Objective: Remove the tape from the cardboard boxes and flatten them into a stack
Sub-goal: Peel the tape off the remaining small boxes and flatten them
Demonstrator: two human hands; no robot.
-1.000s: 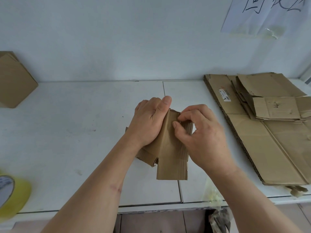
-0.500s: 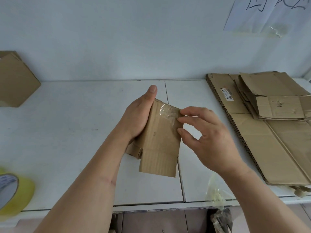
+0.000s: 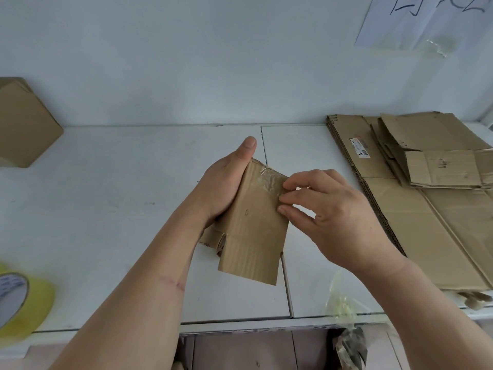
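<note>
A small flattened brown cardboard box (image 3: 253, 231) is held above the white table (image 3: 120, 209), tilted, with its flaps pointing down toward me. My left hand (image 3: 226, 182) grips its left edge, thumb pointing up. A patch of clear tape (image 3: 269, 180) covers the box's top right corner. My right hand (image 3: 328, 209) has its fingertips pinching at that tape on the right edge. A stack of flattened cardboard boxes (image 3: 426, 196) lies on the table at the right.
A yellow tape roll (image 3: 21, 303) sits at the front left edge. A brown cardboard box (image 3: 24, 124) stands at the far left by the wall. Crumpled clear tape (image 3: 344, 308) hangs off the table's front edge. A paper sheet (image 3: 426, 20) is taped to the wall.
My left hand turned the small box so its taped face shows, with the thumb now pointing up. My right hand came off it for a moment and is back pinching at the taped corner.
</note>
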